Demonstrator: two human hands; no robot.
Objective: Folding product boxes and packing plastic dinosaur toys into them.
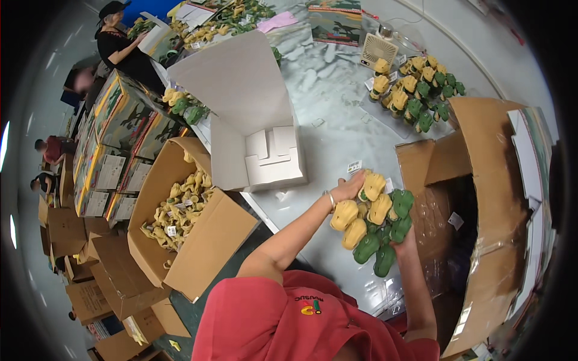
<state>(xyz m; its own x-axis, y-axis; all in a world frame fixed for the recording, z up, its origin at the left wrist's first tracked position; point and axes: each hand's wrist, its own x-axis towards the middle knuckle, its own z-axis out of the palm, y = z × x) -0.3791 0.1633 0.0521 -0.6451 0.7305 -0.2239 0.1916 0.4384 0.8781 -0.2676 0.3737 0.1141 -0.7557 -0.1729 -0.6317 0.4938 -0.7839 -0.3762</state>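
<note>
Between both hands, over the table, I hold a bunch of small toy dinosaurs (378, 207), yellow heads on the left and green ones on the right. My left hand (350, 188) is closed against the yellow side, next to a white tag. My right hand (404, 239) supports the green side from below; its fingers are mostly hidden by the toys. An open white box (274, 174) with its lid raised stands on the table to the left of the bunch. Farther back on the right, a similar group of yellow and green toys (409, 90) sits on the table.
A large open carton (430, 222) stands close on my right. At my left, another carton (211, 253) holds many yellow toys. Stacked printed boxes (114, 156) rise behind it. A small fan (379, 50) is at the back; a person (120, 45) works at far left.
</note>
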